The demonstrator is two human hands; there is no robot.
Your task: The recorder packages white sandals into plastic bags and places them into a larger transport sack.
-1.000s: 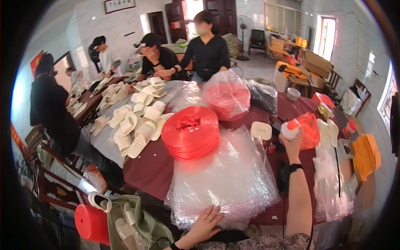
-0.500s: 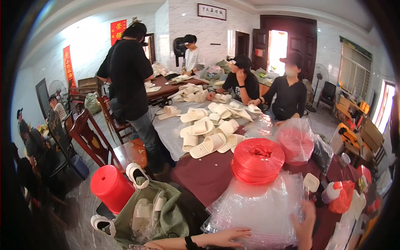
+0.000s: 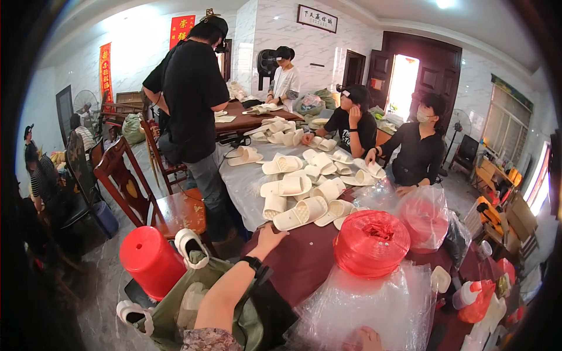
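On the worktop [image 3: 304, 257] lie dimpled cream slippers [image 3: 300, 215], near the left hand [image 3: 269, 238], fingers parted; right hand [image 3: 369, 339], spread unclear; a clear bag [image 3: 436, 200] holds a red roll [image 3: 425, 225].

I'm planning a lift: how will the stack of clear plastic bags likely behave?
The stack of clear plastic bags is probably floppy, since its thin sheets crinkle at the edges. The glossy film suggests the layers may slide apart. The red twine roll appears to sit on the far end, so lifting there would likely feel weighed down.
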